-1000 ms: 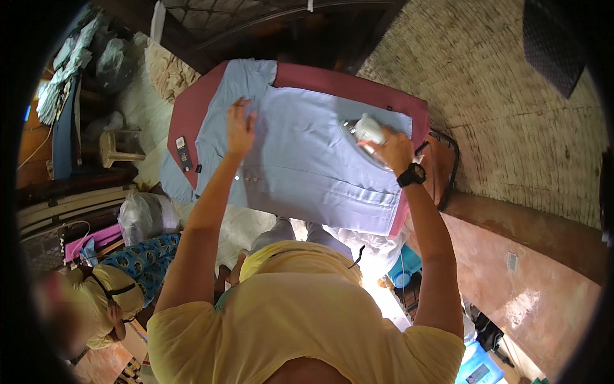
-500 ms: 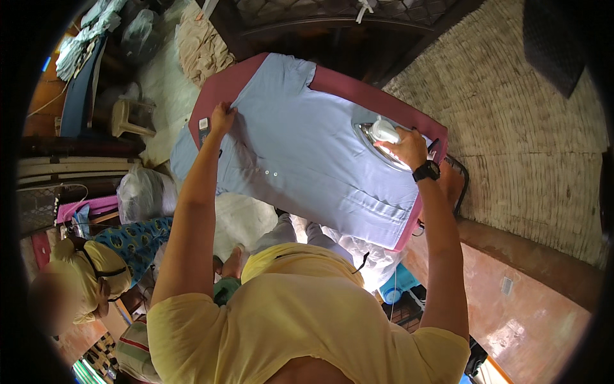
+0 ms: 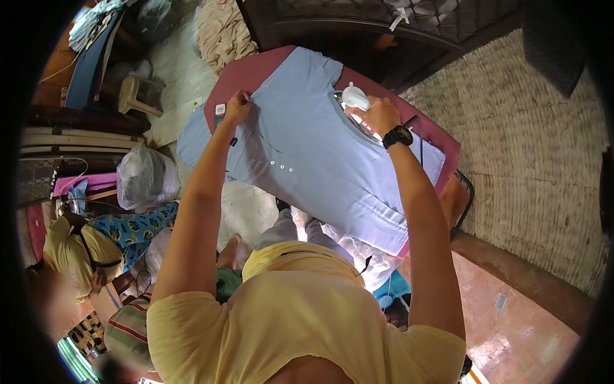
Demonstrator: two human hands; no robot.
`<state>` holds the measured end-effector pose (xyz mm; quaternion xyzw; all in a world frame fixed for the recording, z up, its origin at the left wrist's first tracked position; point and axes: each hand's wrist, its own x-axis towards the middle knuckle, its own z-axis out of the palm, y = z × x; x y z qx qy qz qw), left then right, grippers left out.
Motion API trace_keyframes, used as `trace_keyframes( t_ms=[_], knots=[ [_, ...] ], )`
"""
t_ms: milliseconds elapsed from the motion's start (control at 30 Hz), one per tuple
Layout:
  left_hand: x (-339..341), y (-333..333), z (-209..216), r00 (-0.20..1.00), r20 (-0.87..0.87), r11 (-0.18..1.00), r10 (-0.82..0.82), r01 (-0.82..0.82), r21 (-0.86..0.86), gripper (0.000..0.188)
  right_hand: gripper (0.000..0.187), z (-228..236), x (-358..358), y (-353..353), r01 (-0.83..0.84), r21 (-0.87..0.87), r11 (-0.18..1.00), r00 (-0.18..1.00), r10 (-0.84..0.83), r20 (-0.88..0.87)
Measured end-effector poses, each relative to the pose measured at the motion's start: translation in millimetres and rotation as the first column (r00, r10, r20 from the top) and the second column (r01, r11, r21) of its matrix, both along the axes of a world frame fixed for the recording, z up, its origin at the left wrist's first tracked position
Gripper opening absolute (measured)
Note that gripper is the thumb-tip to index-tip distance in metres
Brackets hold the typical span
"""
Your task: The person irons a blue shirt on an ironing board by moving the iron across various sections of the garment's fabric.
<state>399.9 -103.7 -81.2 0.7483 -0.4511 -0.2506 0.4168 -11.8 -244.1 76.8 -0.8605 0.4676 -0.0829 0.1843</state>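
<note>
A: Status on the ironing?

B: Light blue shirt (image 3: 307,153) lies spread flat on the maroon bench (image 3: 256,70), collar end toward 11 o'clock, hem toward 4 o'clock. Right hand (image 3: 377,115) is wrapped around the handle of a white iron (image 3: 354,97), fingers closed on it, iron sole on the cloth at the shirt's 1 o'clock edge.

A: Left hand?

B: Left hand (image 3: 236,107) at 10 o'clock of the shirt, fingers pinching the fabric edge near the shoulder, pulling it taut.

A: How far along?

B: My read: mid-job. The centre panel with the white buttons looks smooth. The 4 o'clock end hangs over the bench edge with folds, so that part looks undone. Sleeve at 9 o'clock droops off the bench, also likely untouched.

A: Anything around?

B: Clear plastic bag (image 3: 147,178) on the floor at 8 o'clock, small plastic stool (image 3: 137,95) at 10 o'clock. Another person in a yellow top (image 3: 70,246) sits at lower left, hands not near the bench.
</note>
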Motion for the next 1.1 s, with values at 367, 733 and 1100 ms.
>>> trace_keyframes(
  t_ms=[367, 733, 1100],
  knots=[
    [0, 17, 32, 0.974, -0.054, 0.975, -0.222, 0.223, 0.01, 0.042, 0.057, -12, -84, 94, -0.234, -0.156, 0.96, 0.955, 0.257, 0.151],
    [3, 7, 22, 0.978, 0.018, 0.969, -0.207, 0.208, -0.137, 0.05, 0.059, -10, 118, 66, -0.22, -0.115, 0.969, 0.975, 0.223, 0.015],
    [8, 58, 37, 0.974, 0.044, 0.97, 0.223, -0.218, -0.104, 0.016, 0.059, -12, 233, 69, -0.264, -0.088, 0.96, 0.964, 0.263, -0.03]
  ],
)
